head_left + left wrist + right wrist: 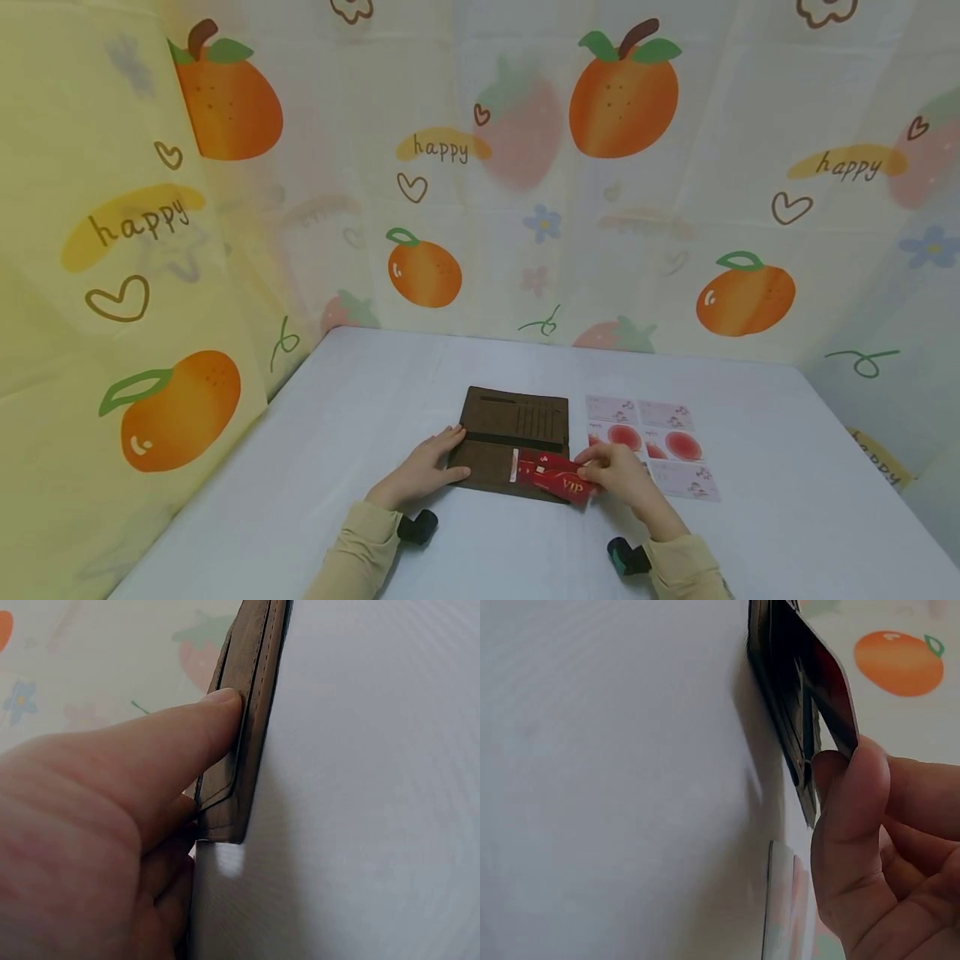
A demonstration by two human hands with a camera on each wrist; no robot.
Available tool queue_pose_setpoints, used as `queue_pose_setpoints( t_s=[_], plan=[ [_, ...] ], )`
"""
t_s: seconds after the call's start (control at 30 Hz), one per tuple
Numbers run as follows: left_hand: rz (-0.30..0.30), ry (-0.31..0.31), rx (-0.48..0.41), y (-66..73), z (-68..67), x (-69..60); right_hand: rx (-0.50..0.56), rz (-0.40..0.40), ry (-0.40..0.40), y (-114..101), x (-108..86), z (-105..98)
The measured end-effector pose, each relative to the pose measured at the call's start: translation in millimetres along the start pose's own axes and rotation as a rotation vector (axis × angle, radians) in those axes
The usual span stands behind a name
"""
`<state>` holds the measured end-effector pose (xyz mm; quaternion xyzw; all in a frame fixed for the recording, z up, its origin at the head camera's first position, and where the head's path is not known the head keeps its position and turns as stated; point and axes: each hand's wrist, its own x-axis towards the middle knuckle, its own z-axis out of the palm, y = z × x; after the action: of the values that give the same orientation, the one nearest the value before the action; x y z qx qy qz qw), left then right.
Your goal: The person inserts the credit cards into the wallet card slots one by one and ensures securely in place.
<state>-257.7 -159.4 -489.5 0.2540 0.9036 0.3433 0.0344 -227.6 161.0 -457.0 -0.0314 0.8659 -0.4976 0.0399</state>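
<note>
At lower centre I see the card point(553, 478) slanting lengthwise down rightward over the wallet point(491, 417), its right end pinched by the nearer right hand point(619, 477) (the left hand point(422, 472), loosely spread, presses the wallet's left edge).

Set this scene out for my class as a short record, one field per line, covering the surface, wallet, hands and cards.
surface: white table
wallet: brown, lying open
left hand: rests on the wallet's left edge
right hand: pinches a red card near its right end
red card: marked VIP, over the wallet's lower half, reaching past its right edge
printed cards: in rows right of the wallet, partly hidden by the right hand
</note>
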Motion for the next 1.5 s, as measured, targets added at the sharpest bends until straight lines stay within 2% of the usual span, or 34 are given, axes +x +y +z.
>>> queue_pose_setpoints(
  t_s=[0.23, 0.5, 0.73, 1.03, 1.23, 1.33, 1.5],
  plan=[
    [0.0, -0.001, 0.006, -0.1, -0.8, -0.4, -0.092, 0.013, 0.029, -7, 5.7, 4],
    [-0.046, -0.018, 0.012, -5.0, 2.6, 1.6, -0.179, 0.006, 0.041, -9, 11.1, 8],
    [-0.05, -0.015, 0.006, -6.0, 2.2, 2.2, -0.204, 0.01, 0.031, -8, 13.9, 11],
    [-0.041, -0.013, -0.001, -5.3, 2.2, 1.5, -0.199, -0.012, 0.026, -7, 13.6, 14],
    [-0.046, -0.019, -0.017, -5.4, 3.4, 0.4, -0.106, -0.008, 0.046, 2, 1.0, 10],
    [-0.046, -0.015, -0.016, -5.1, 2.5, 0.1, -0.054, 0.0, 0.033, 4, -5.6, 5],
    [-0.037, -0.014, -0.005, -5.6, 1.5, 0.7, -0.025, 0.041, 0.007, 7, -14.9, 0]
  ],
)
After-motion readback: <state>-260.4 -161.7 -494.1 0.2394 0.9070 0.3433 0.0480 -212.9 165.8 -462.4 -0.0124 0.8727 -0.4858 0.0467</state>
